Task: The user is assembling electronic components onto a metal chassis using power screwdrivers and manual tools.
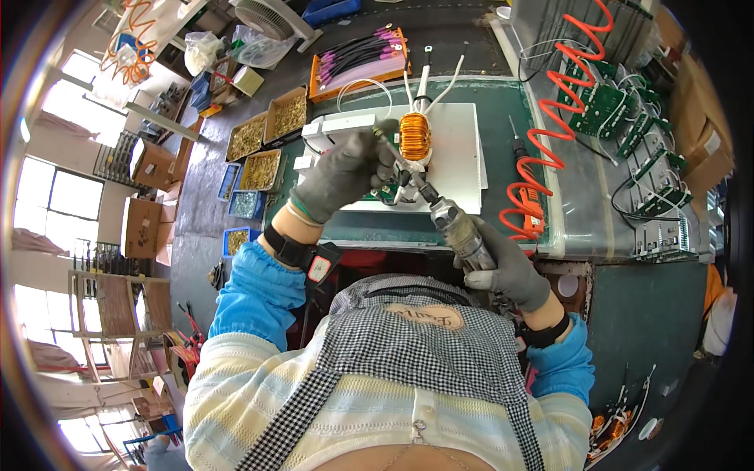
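My right hand (pixel 510 271), in a grey glove, is wrapped round a grey metal power driver (pixel 463 234). The tool slants up and left, its nose over the lower edge of a white plate (pixel 459 149). My left hand (pixel 349 174), also gloved, is closed beside the tool's front end. Its fingers are curled, and what they hold is hidden. Just right of those fingers, a coil of orange copper wire (pixel 415 137) stands on the plate with white leads running up from it. Part of a green circuit board (pixel 385 192) shows below my left fingers.
Bins of brass-coloured fasteners (pixel 287 114) stand at the left. An orange tray (pixel 360 63) of black cables lies behind. A red coiled hose (pixel 559 118) hangs at the right, near an orange-and-black electric screwdriver (pixel 531 208). Green circuit boards (pixel 605 110) line the far right.
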A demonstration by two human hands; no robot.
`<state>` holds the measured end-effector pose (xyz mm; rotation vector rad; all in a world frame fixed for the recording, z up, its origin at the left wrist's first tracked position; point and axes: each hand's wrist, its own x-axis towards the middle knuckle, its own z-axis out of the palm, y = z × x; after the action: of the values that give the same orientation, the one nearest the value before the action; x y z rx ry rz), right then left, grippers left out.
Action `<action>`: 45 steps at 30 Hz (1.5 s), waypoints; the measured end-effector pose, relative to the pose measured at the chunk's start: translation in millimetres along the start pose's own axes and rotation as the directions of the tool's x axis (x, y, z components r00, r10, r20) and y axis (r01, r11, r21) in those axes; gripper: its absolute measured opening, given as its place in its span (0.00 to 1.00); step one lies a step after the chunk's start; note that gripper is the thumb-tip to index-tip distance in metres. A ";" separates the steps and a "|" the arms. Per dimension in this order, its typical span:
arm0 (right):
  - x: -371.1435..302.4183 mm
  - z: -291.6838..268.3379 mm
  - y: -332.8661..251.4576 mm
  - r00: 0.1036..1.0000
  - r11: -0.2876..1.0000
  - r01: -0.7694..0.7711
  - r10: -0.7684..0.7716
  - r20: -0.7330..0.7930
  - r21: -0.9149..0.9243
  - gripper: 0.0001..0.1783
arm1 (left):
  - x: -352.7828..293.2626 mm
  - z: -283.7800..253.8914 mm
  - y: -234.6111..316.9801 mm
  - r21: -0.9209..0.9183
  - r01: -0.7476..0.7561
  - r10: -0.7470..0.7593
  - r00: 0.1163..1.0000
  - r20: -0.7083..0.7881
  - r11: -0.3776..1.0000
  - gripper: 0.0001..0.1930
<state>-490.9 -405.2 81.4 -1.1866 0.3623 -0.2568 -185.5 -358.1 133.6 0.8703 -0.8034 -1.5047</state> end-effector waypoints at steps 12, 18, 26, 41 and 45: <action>-7.5 -5.8 15.0 0.978 0.997 0.079 -0.076 -0.194 0.009 0.50 | -36.8 -76.2 50.0 0.952 0.003 0.090 0.996 0.026 -0.306 0.17; -13.5 -4.5 16.9 0.956 0.987 0.142 -0.116 -0.268 0.079 0.49 | -37.1 -63.0 55.9 0.908 0.072 0.106 0.994 -0.031 -0.414 0.09; -27.4 -5.4 20.1 0.902 0.972 0.199 -0.132 -0.411 0.125 0.46 | 11.5 4.0 69.8 0.794 -0.151 0.353 0.836 0.420 -0.589 0.10; -14.4 74.3 37.5 0.545 0.897 0.442 -0.252 -0.799 0.018 0.42 | 71.9 -43.9 139.1 0.967 -0.254 -0.232 0.942 0.244 -0.018 0.21; 20.2 103.0 39.2 0.453 0.888 0.458 -0.264 -0.852 -0.032 0.43 | 71.3 -184.9 228.4 0.974 -0.088 -0.046 0.996 0.080 -0.207 0.19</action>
<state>-430.4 -311.1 75.8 -0.8379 0.9097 -1.2714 82.2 -454.7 235.8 1.9483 -2.2451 -0.4327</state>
